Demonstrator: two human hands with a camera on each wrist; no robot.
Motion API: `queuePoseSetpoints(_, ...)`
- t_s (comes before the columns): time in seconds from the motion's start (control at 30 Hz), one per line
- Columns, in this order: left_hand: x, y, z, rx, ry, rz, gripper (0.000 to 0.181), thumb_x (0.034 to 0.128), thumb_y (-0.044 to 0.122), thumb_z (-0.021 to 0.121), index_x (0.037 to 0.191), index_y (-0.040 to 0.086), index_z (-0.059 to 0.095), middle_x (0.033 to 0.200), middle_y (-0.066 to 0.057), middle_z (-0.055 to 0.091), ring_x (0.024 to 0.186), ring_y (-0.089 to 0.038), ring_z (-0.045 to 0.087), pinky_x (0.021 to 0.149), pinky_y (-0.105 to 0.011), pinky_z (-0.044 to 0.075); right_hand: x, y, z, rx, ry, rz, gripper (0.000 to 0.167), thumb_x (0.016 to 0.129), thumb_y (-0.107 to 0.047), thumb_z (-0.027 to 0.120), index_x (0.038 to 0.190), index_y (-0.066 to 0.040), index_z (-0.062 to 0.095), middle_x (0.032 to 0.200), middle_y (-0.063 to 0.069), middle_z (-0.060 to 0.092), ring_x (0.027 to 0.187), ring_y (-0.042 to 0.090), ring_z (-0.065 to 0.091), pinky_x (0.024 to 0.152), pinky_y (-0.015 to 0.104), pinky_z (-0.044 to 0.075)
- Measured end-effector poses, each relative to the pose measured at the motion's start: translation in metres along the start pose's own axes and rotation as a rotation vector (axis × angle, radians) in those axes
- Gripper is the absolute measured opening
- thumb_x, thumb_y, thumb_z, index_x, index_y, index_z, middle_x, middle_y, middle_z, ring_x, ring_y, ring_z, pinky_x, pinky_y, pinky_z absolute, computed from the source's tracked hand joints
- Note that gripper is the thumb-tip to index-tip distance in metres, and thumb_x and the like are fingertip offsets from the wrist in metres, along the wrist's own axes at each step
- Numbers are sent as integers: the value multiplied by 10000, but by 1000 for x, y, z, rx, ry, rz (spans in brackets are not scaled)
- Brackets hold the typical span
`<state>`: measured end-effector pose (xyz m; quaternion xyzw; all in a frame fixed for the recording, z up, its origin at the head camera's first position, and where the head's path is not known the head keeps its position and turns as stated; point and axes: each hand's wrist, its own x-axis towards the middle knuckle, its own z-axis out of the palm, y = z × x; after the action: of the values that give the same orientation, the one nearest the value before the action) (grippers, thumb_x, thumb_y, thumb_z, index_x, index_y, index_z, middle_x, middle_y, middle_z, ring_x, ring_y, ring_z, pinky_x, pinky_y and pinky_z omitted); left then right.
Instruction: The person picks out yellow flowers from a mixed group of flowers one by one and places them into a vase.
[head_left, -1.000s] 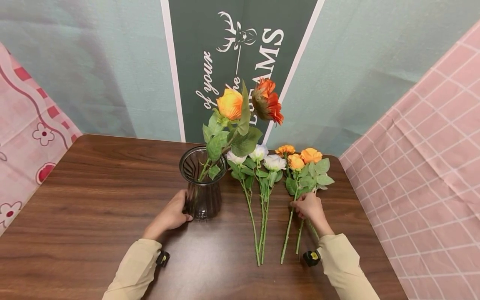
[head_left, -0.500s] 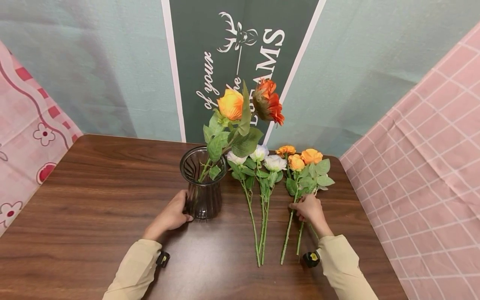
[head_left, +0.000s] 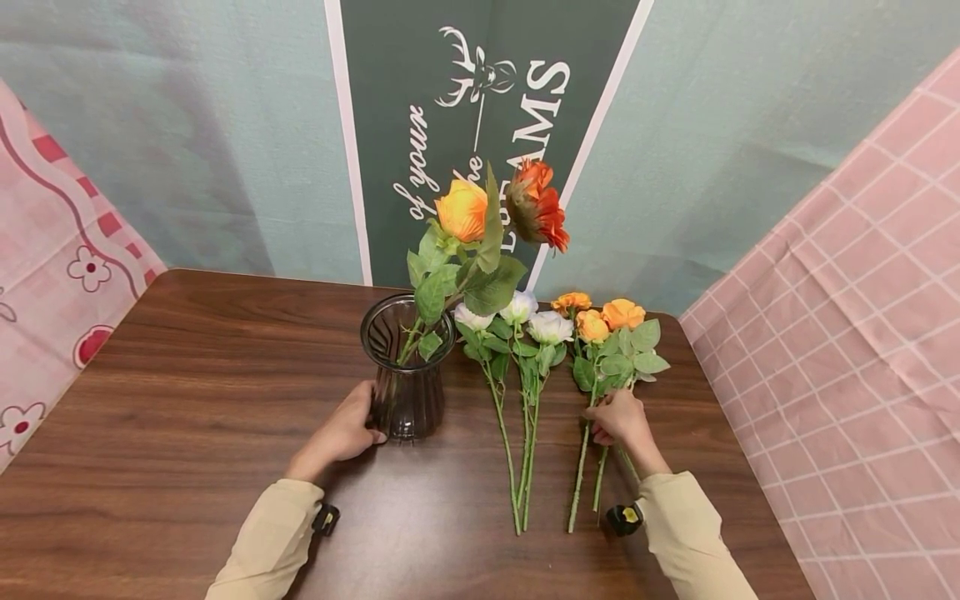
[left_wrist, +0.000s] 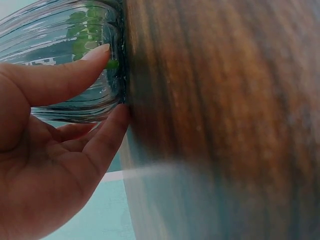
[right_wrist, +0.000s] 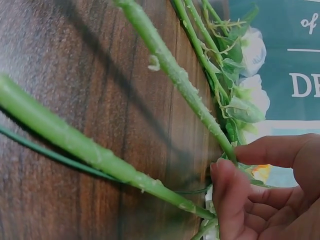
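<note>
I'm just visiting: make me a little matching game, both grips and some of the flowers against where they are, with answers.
1. Left-hand grip
2. Right-hand grip
3. White flowers
4. Tall yellow-orange flower

A. Lying on the table
B. Pinching a green stem
C. Standing in the vase
D. Holding the vase near its base

Pairs: 1-D, 2-B, 3-A, 4-C

brn tbl [head_left: 225,358] | dk panel [head_left: 498,125] w/ deer [head_left: 489,77] | floral cloth [head_left: 56,275] L | grid cloth [head_left: 862,308] R

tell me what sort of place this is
Likely a small indoor booth, perhaps staged: a brown wood-grain table is bordered by a blue-green fabric backdrop with a dark lettered panel and, at right, a pink cloth with white grid lines.
</note>
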<state>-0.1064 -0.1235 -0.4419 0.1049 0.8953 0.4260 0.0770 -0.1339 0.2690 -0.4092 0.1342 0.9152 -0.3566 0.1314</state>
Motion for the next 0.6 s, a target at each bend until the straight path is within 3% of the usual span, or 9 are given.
queuePoseSetpoints(0.23,2,-1,1,3,-6,-16,623,663,-82,692,1200,-104,376,1166,-263,450,1117,-385,433,945,-486,364,-1,0,-4,58,-39,4,237,815,-57,600,608,58,599,465,99,565,409,189,577,436,330,518)
queuePoseSetpoints(0.6,1,-1,1,-1,-5,-16,608,664,-88,691,1187,-96,382,1141,-249,456,1084,-370,450,924,-479,382,0,1,0,167,-66,75,154,818,-17,574,740,115,562,484,91,552,405,171,567,448,314,522)
